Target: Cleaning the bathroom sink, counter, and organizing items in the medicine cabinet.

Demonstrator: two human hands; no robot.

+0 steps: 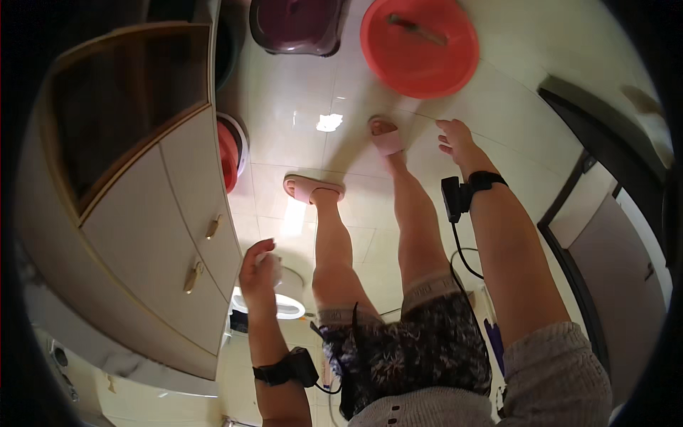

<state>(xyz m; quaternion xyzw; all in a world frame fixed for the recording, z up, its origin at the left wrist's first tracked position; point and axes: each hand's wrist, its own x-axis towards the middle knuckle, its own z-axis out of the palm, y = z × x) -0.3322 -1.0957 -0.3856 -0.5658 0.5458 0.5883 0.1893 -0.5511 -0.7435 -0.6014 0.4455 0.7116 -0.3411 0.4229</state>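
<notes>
My left hand hangs beside the white cabinet, its fingers curled around something pale and whitish that I cannot make out. Over the tiled floor on the right, my right hand is held out with its fingers apart and nothing in it. Beyond that hand, a wide red basin rests on the floor. In the basin lies a long, thin, dark object, too blurred to name. Both of my wrists carry a black strap with a small box and a cable.
A white cabinet with gold handles lines the left side. A dark purple stool stands far ahead. Another red basin sits against the cabinet. Near my left hand is a rounded white fixture. At right is a dark-framed door.
</notes>
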